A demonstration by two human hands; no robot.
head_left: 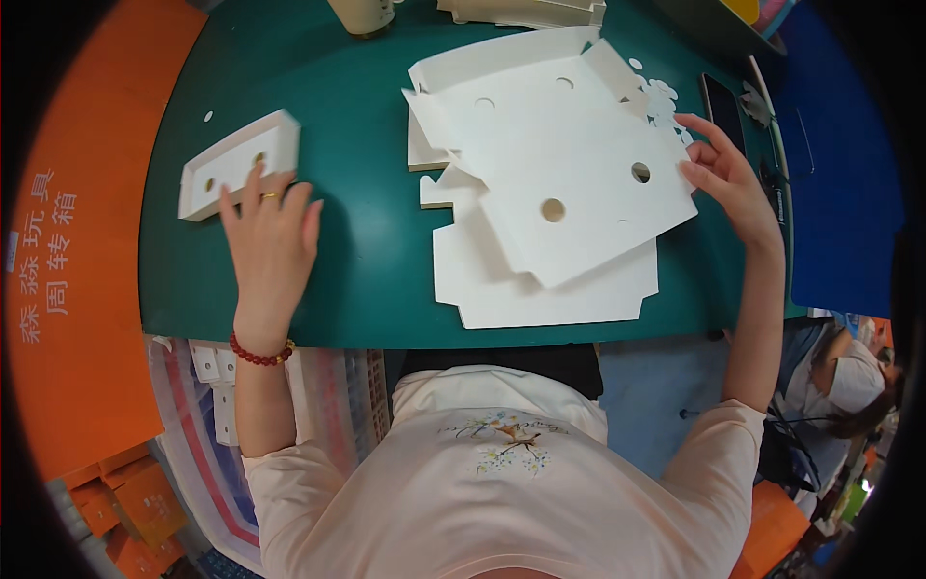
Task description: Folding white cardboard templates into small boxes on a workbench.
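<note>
- One small white tray of folded card [234, 166] stands at the left of the green-topped bench [359, 280], its walls upright and two round holes in its floor; you probably have it there to keep it clear of the larger card.
- Your left hand [270, 230] is over the tray's near side, fingers spread wide and curled down; contact is hard to judge, though the pose suggests steadying or placing it.
- In the middle, a flat stack of white die-cut card blanks [545, 304] lies near your body, perhaps for easy reach.
- On that stack, askew, rests a large white card sheet with raised flaps [511, 154]. It has open round holes and crescent cuts; its slant brings one corner toward your right hand.
- A scatter of small white card discs [661, 101] lies beyond its right edge; they look like cut-outs from such holes.
- Your right hand [728, 183] has its thumb at the sheet's right edge, fingers loosely bent; I cannot tell whether you pinch it or merely touch it.
- Farther right, a dark flat phone [721, 108] lies beside the discs.
</note>
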